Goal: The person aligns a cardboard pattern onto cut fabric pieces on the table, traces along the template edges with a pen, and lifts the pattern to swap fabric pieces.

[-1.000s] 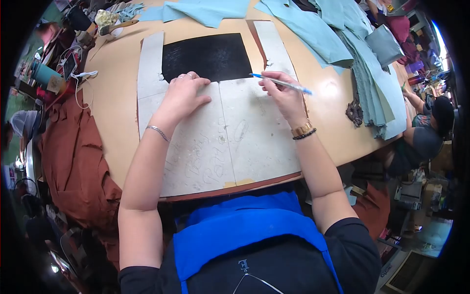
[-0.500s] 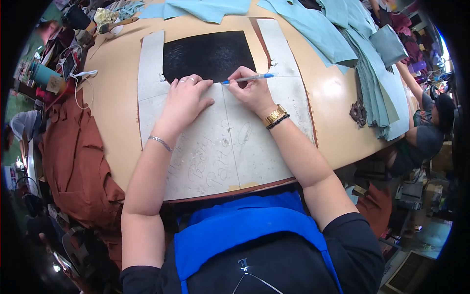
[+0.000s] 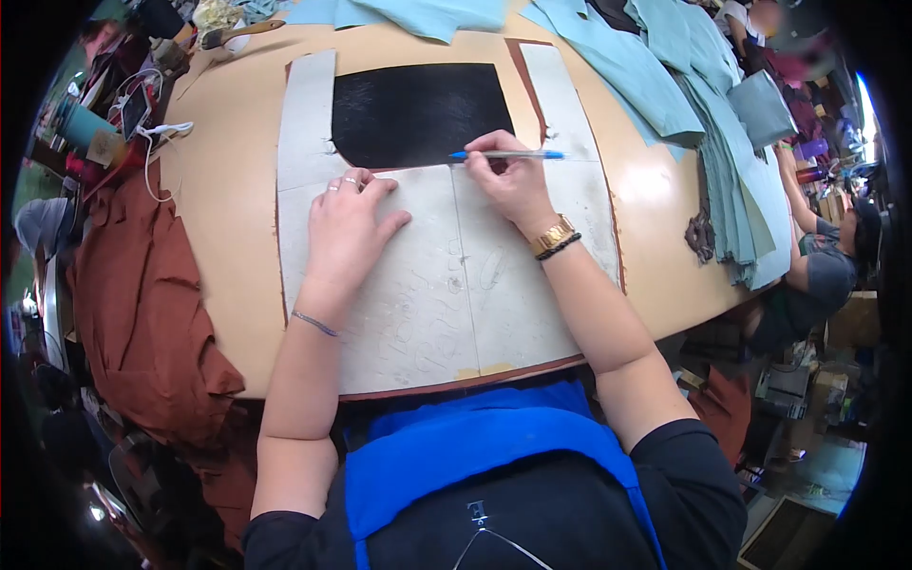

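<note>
A large off-white pattern board (image 3: 408,275), cut out in a U at its far side, lies over reddish-brown material (image 3: 528,81) that shows along its edges. Within the cutout is a black panel (image 3: 418,109). My left hand (image 3: 350,223) rests on the board left of its centre line, fingers spread and thumb apart, just below the cutout edge. A pen (image 3: 518,154) with a blue tip and end is pinched in my right hand (image 3: 513,185). Its tip is at the cutout edge near the centre line; whether it touches cannot be made out.
Light blue sheets (image 3: 617,81) lie at the far right, with a stack of them (image 3: 731,180) hanging near the table edge. Brown material (image 3: 142,304) drapes at the left. A brush (image 3: 237,33) and a white cable (image 3: 166,128) lie far left. Another person (image 3: 826,261) is at the right.
My left hand has drawn back to the left, away from the pen tip. The right hand keeps the pen near the centre line. The whole view has shifted slightly.
</note>
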The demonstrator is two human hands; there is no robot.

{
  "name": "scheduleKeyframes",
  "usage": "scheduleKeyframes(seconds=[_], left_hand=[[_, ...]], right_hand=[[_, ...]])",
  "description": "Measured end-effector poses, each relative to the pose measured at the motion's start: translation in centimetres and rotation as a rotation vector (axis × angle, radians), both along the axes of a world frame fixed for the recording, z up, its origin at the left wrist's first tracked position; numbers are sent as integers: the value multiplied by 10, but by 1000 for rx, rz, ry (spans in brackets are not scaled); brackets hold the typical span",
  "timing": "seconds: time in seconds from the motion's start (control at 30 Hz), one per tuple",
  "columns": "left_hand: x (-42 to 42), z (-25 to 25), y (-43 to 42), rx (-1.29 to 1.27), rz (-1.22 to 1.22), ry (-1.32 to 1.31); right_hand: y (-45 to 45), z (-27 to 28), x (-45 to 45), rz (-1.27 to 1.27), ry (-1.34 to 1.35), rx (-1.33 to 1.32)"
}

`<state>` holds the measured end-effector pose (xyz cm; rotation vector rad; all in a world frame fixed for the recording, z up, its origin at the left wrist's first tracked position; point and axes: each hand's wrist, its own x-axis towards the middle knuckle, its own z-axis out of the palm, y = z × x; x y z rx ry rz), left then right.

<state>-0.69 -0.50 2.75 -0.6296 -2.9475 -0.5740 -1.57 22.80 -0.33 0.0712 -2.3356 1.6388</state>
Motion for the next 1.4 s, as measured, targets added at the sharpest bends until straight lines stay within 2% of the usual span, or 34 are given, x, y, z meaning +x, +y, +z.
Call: scheduleKeyframes(seconds=[0.13,0.17,0.23,0.37,0.47,0.67,0.77,0.87,0.97,1.07,1.2,1.3,1.4], left_hand=[[5,-1,-9,-91,107,129],[5,-3,-10,-103,122,94],[3,-5,-11,-124,143,23],[-1,3,-12,-118,123,-73],[-1,5,-12,-135,117,-80],[-2,0,-13,-132,118,-69],[-1,1,-12,-128,122,-77],[-1,2,-12,-125,126,-88],[0,2,-11,-105,132,-88],[0,4,-11,-101,136,-98],[1,4,-12,-89,145,-100],[0,2,-12,-86,135,-123],[0,2,-12,-52,112,-134]], right_hand=[[-10,0,-16,5,23,-244],[-18,2,-21,44,-5,-240],[-36,11,-28,112,-62,-229],[-83,15,-52,232,25,-150],[-104,0,-71,272,21,-168],[-110,-4,-75,250,129,68],[-111,-3,-74,235,138,88],[-110,6,-69,234,34,123],[-110,-3,-73,267,123,123],[-107,-1,-72,257,57,127],[-82,8,-66,194,-87,-318],[-22,5,-53,90,19,-328],[53,0,-34,-145,90,-268]])
